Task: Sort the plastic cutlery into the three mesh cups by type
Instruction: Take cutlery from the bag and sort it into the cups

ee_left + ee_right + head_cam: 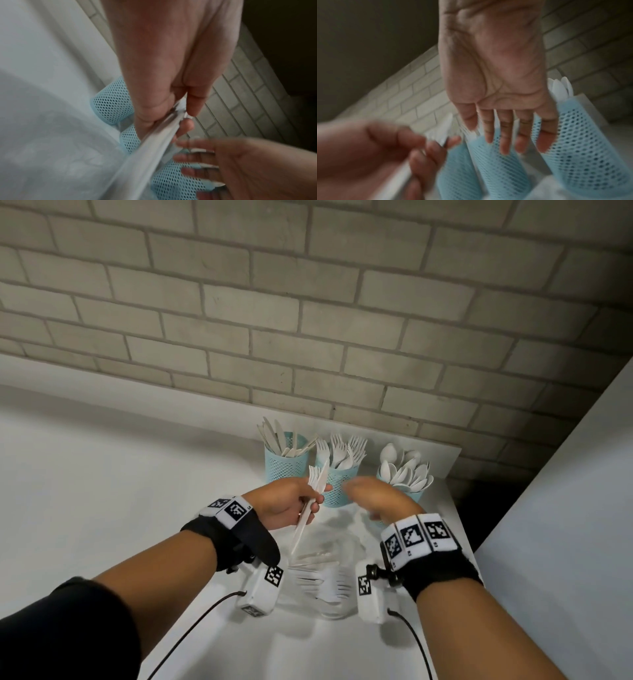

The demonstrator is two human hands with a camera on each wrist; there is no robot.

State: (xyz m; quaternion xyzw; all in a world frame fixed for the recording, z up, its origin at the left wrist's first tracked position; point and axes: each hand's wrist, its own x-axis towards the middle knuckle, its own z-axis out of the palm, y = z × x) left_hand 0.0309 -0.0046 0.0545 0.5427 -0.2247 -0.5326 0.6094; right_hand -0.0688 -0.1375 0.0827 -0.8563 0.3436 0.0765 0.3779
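Three light blue mesh cups stand by the brick wall: the knife cup (284,470) on the left, the fork cup (339,482) in the middle, the spoon cup (412,495) on the right. My left hand (308,503) grips a small bundle of white cutlery (317,479), a fork and a knife showing at its top, held upright in front of the fork cup. The left wrist view shows the bundle's handles (154,136) pinched between thumb and fingers. My right hand (363,491) hovers just right of the bundle, fingers (505,135) straight and empty, with the spoon cup (583,142) behind them.
A clear container (329,613) holding several loose white forks and other pieces sits on the white counter (120,491) between my wrists. The brick wall (308,320) runs close behind the cups. A white panel (565,508) borders the right, with a dark gap beside the counter's edge.
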